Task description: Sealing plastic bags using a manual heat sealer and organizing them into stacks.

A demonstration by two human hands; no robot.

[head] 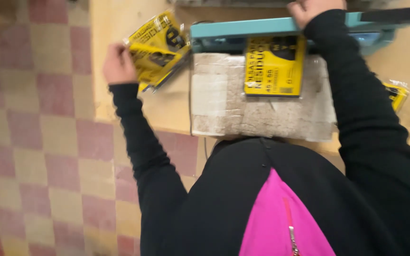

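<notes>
Your right hand (315, 9) was closed over the teal sealer bar (243, 27), pressing it onto the yellow packet (274, 66) lying on the cardboard pad (224, 102). Your left hand (117, 64) pinched a spare stack of packets (160, 47) aside, clear of the bar.

Right hand (315, 9) was cut off by top edge, grip on the teal sealer arm (243, 27) unclear. Yellow packet (274, 65) top hid under arm. Whole frame motion-blurred; packet (396, 94) at right partly behind sleeve.
</notes>
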